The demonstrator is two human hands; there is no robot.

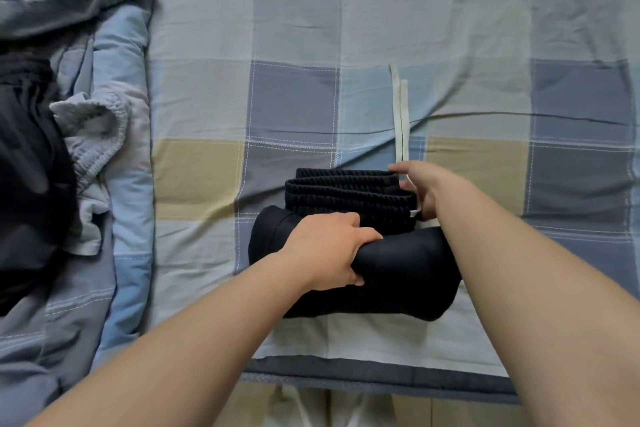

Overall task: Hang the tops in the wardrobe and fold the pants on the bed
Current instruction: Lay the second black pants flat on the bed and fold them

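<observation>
While my left hand grips the black pants, their roll runs left to right. My right hand pinches the waistband end, nearer the drawstring.

We have a single view, from a wide-angle camera worn on the person's head, looking steeply down and forward over the near edge of the bed. It sits close: both forearms reach in from the bottom corners, and the checked sheet fills nearly everything.
</observation>
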